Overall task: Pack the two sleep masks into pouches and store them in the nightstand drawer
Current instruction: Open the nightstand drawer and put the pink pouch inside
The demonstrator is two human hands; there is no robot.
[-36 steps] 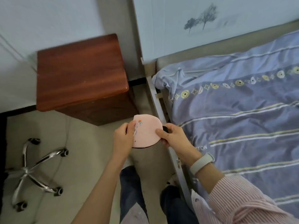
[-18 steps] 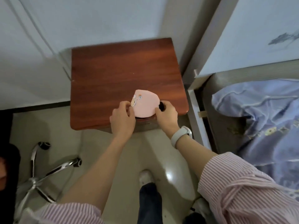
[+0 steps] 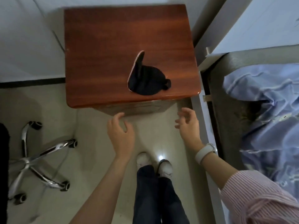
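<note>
A sleep mask [image 3: 146, 80] lies on the wooden nightstand [image 3: 113, 46] near its front right corner. Its black underside faces up, and one half stands folded upward showing a thin pink edge. Both hands hover below the nightstand's front edge, apart from the mask. My left hand [image 3: 120, 130] has its fingers spread and holds nothing. My right hand [image 3: 188, 122] is also open and empty, fingers curled loosely, with a white band on the wrist. The nightstand's drawer front [image 3: 132, 109] is barely visible under the top. No pouch is in view.
A bed with a blue patterned quilt [image 3: 267, 110] and a pale bed frame rail [image 3: 205, 143] stands on the right. A chrome chair base on castors [image 3: 40, 152] sits on the floor at left. My feet in white shoes [image 3: 153, 164] stand before the nightstand.
Both hands carried the pink mask from beside the bed to the nightstand top, released it there, and drew back toward me. The mask now rests black side up, partly folded.
</note>
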